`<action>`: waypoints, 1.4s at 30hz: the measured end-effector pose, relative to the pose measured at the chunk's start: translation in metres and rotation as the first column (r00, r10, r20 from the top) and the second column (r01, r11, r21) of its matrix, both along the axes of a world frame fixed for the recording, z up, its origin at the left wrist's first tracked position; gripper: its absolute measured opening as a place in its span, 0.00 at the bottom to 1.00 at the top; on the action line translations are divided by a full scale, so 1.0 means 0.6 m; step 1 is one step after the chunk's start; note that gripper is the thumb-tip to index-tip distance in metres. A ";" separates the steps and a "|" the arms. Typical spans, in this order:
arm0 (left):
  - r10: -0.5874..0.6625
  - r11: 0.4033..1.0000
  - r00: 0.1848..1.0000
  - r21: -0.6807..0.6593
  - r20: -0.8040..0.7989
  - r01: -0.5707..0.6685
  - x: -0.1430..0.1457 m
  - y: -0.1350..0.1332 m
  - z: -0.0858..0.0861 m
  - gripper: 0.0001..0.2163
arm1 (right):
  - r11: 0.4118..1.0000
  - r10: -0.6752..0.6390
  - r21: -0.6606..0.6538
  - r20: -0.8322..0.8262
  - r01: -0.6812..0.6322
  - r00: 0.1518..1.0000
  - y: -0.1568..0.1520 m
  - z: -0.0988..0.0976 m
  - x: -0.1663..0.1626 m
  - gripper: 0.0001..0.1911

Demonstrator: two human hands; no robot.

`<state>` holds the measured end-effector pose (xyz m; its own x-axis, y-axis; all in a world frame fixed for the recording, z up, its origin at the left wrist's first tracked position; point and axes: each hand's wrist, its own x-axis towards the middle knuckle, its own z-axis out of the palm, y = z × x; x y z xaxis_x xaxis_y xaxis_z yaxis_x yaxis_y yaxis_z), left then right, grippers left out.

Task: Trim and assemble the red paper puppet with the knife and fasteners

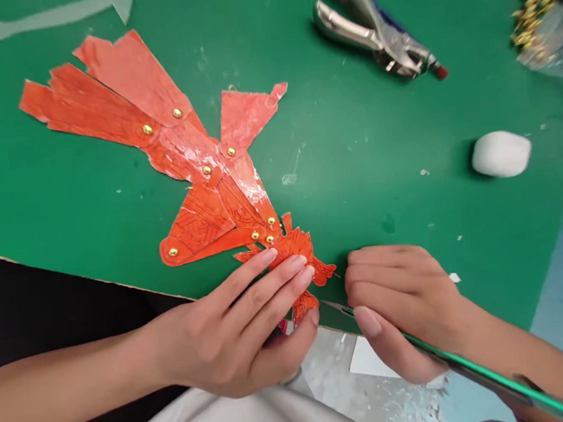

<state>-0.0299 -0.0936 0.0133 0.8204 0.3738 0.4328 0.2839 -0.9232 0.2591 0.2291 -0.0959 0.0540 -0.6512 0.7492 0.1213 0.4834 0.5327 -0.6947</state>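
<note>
Bare left hand [246, 325] and right hand [405, 309] overhang the green worktop [388, 126], the left pinning a glossy orange jointed cutout [189, 150] there by one end, the right gripping a slim green-handled tool [479, 369]. Remotely, I'd steer its tip clear of the left thumb.

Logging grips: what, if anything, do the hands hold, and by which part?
The right hand holds a green tool near its tip. The left hand lays fingers over the near end of the red figure; pinching is unclear.

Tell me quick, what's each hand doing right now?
Left hand: laid over the red paper figure; can't tell if it grips.
Right hand: closed, holding a pointed green tool.
</note>
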 end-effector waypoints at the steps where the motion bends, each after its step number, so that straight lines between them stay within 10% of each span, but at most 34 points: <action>1: 0.003 1.000 1.000 0.001 -0.001 -0.003 -0.002 -0.002 0.002 0.14 | 1.000 0.002 0.006 0.027 -0.002 1.000 -0.002 0.001 -0.002 0.17; 17: -0.084 0.988 0.994 0.124 -0.067 0.092 -0.021 0.023 0.010 0.11 | 0.980 0.016 0.197 0.120 -0.039 0.993 -0.009 -0.005 -0.009 0.18; 42: 0.082 0.997 0.997 -0.006 0.008 -0.082 -0.003 -0.005 0.011 0.08 | 0.976 0.034 0.206 0.171 -0.070 0.985 -0.010 -0.001 -0.013 0.21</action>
<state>-0.0316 -0.0964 0.0201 0.7831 0.4423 0.4371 0.3567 -0.8953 0.2670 0.2213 -0.1020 0.0535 -0.7127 0.6831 0.1597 0.5500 0.6854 -0.4771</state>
